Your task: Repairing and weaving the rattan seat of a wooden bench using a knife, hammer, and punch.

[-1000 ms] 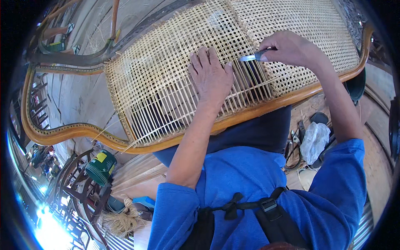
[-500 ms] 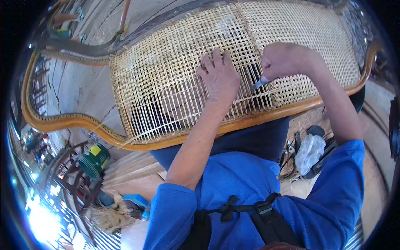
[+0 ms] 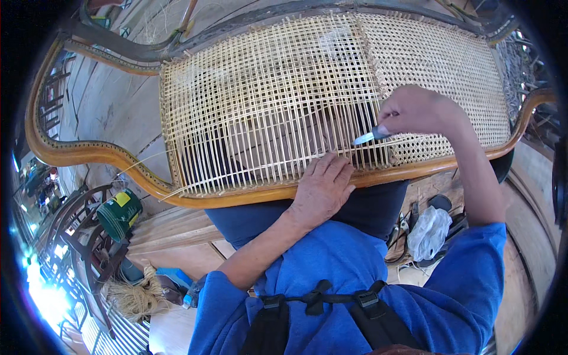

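A wooden frame [image 3: 236, 197] strung with woven cane [image 3: 260, 89] lies across my lap. Its right section is closely woven; toward the near edge of the left section the strands run mostly lengthwise, with open gaps. My left hand [image 3: 324, 188] rests open on the near wooden rail, fingertips touching the strand ends. My right hand [image 3: 414, 111] is closed around a knife [image 3: 365, 138], its short blade pointing left over the loose strands beside the dividing seam. Most of the handle is hidden in the fist.
Curved chair arms [image 3: 89, 157] stick out at the left. Below them stand a green container [image 3: 120, 214] and a bundle of fibre [image 3: 137, 294]. A clear plastic bag [image 3: 429, 232] lies among tools at my right. One loose cane strand [image 3: 142, 161] sticks out over the left rail.
My left hand has drawn back from the middle of the weave to the near rail. The knife in my right hand now lies flatter, blade pointing left. The whole view has shifted slightly.
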`<action>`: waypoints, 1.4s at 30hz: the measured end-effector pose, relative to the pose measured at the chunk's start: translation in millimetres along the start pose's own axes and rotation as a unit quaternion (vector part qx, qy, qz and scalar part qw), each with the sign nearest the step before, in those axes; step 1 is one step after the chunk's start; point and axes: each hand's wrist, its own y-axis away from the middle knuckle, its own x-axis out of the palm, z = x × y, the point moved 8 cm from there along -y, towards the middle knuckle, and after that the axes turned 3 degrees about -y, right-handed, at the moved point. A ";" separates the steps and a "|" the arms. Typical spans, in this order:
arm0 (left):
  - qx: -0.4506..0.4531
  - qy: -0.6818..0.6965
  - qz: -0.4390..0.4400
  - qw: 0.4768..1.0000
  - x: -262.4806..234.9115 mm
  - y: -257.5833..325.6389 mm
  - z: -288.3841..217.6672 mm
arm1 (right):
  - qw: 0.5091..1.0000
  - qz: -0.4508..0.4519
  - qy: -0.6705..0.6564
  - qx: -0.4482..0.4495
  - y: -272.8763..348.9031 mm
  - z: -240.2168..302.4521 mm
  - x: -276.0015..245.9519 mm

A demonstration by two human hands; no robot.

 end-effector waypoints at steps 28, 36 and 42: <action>0.030 -0.026 -0.044 0.998 13.6 3.6 -0.5 | 0.995 0.070 -0.059 -0.029 5.3 -18.6 6.8; 0.038 -0.052 -0.051 0.997 15.8 11.3 -1.1 | 0.997 0.061 -0.051 0.007 -11.0 -68.7 13.4; 0.080 0.019 -0.149 0.985 -29.1 25.1 -1.2 | 0.962 -0.215 -0.169 -0.008 11.6 -39.4 -26.1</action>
